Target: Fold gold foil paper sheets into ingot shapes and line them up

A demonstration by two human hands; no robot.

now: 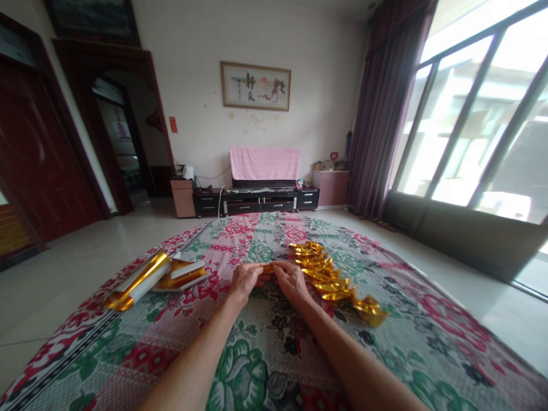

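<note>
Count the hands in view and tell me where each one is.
2: the left hand, gripping the left end of a small gold piece, and the right hand, gripping its right end, near the shiny gold pieces. None seems hidden.

A person's left hand and right hand meet over a floral cloth, fingertips pinching a small piece of gold foil between them. Just right of the hands, folded gold pieces lie in an overlapping row, the nearest reaching beside the right forearm. Left of the hands and apart from them rest a curled gold sheet and a flatter gold stack. Well beyond the hands, a pink cover drapes above a black cabinet, beneath a framed picture; far to their right, a purple curtain hangs beside bright windows.
</note>
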